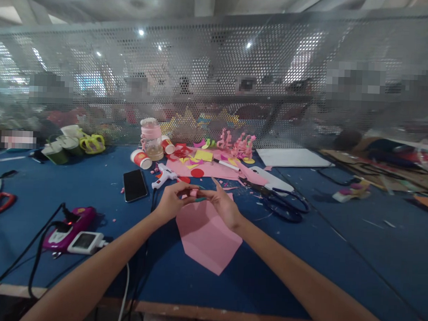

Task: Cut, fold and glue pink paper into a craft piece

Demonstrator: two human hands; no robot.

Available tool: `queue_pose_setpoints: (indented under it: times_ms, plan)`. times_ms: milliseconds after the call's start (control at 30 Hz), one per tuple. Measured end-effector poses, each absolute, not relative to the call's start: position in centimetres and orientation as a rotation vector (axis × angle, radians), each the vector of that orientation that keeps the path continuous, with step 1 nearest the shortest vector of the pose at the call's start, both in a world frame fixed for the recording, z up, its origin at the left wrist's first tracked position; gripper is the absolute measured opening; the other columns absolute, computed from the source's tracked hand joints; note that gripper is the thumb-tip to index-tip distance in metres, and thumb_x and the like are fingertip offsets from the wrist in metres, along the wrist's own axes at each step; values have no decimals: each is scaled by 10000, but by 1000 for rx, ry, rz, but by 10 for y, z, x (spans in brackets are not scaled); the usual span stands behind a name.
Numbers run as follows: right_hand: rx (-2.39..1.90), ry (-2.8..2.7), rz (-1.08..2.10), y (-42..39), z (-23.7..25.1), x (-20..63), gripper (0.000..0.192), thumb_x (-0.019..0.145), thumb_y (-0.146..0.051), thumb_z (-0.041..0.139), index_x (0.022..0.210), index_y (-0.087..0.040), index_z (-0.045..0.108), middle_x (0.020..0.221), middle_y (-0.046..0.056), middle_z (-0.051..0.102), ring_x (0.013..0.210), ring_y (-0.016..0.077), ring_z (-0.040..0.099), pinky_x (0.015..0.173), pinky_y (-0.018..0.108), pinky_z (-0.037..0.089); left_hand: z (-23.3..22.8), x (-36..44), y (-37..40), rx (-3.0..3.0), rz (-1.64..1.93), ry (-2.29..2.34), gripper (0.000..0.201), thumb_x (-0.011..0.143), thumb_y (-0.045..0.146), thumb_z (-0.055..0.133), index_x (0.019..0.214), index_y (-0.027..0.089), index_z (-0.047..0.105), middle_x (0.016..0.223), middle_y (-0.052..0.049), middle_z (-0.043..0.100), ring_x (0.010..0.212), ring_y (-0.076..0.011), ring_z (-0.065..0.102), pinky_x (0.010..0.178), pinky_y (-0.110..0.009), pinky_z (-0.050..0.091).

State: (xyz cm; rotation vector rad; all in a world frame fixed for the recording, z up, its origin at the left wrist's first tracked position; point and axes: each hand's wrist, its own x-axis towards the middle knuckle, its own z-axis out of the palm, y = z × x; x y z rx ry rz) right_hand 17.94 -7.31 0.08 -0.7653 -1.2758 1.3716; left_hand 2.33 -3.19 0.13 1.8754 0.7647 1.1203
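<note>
My left hand (171, 202) and my right hand (222, 205) meet above the blue table (93, 189), both pinching a small pink paper piece (193, 193) between the fingertips. A thin teal stick seems to run through the piece, but it is too small to be sure. Under the hands lies a pink paper sheet (207, 237) with a pointed lower edge. Black scissors (286, 203) rest just right of my right hand. A white glue gun (164, 175) lies just beyond my left hand.
A black phone (135, 185), a paper cup on its side (141, 159), a pink-banded jar (151, 138), pink paper curls (237, 145) and coloured scraps crowd the far middle. A purple device with cables (69, 228) is at the left. A perforated metal screen (216, 85) backs the table; people sit behind it.
</note>
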Motion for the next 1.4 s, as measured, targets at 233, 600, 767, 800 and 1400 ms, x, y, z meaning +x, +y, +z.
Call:
queue_pose_setpoints:
  times_ms: [233,600,767,800,1400]
  plan:
    - [-690,-940,1784,-77,14,182,651,780,-623,238,709,-139,667,872,140,663,984,259,543,872,422,378,9,23,-39,2336,1394,707,194,715,279,629,864,157,653,805,-76,673,727,-148,618,647,-266,511]
    - [-583,-679,2123,-83,26,187,739,824,-598,81,701,-130,640,663,126,660,850,242,594,881,492,366,9,11,-44,2657,1420,447,149,793,217,537,863,184,664,910,-88,672,829,-154,632,707,-281,546]
    - [-642,-673,2057,-81,24,184,735,835,-584,98,686,-116,645,711,146,670,856,241,604,880,465,382,12,16,-43,2538,1440,442,153,754,278,590,779,155,677,840,-107,683,763,-162,647,670,-276,542]
    - [-661,-695,2010,-80,22,183,724,838,-578,113,698,-114,651,733,146,673,861,238,605,880,451,386,12,17,-42,2459,1431,490,167,747,292,595,740,148,679,820,-110,685,738,-164,650,655,-274,541]
    - [-884,-1969,864,-88,6,180,628,821,-618,184,1152,-219,539,1109,85,559,1084,245,443,948,440,307,7,12,-30,2768,811,563,283,837,184,418,1107,126,483,974,-123,592,902,-188,543,780,-350,473]
